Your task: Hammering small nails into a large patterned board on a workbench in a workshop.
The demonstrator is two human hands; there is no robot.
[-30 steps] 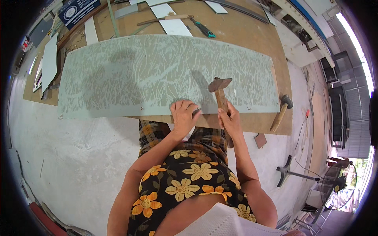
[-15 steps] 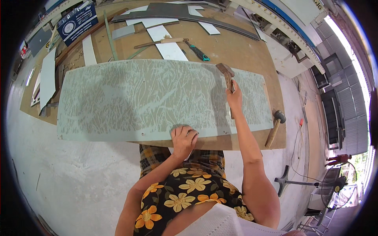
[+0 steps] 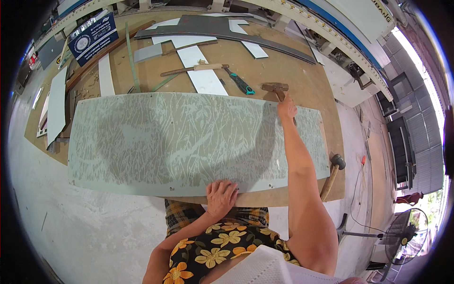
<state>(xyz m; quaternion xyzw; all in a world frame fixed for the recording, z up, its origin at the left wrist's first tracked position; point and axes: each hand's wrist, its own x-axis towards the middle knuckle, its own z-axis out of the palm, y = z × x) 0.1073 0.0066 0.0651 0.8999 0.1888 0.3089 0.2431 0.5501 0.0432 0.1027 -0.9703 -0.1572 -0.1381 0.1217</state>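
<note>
A large pale green panel point(image 3: 213, 146) with a grey-brown branch pattern lies on the brown work table, with small holes along its edges. My left hand point(image 3: 221, 196) is closed at the panel's near edge, its fingers bent and pressed together. A small dark spot shows by the fingertips; what it is I cannot make out. My right hand point(image 3: 287, 110) grips the wooden handle of a hammer with a rusty brown head point(image 3: 275, 87). The hammer is held up, its head appearing just past the panel's far right edge.
At the table's right edge lies a black-headed mallet point(image 3: 337, 162). Beyond the panel are a teal-and-black handled tool point(image 3: 240, 83), a wooden-handled tool point(image 3: 194, 69), white strips point(image 3: 201, 66) and long dark bars point(image 3: 227, 33). A blue box point(image 3: 93, 39) stands far left; a fan point(image 3: 404, 239) is at right.
The hammer in my right hand has moved farther out and its head has turned sideways. The panel and table appear lower as the view shifted. My left hand stays at the near edge.
</note>
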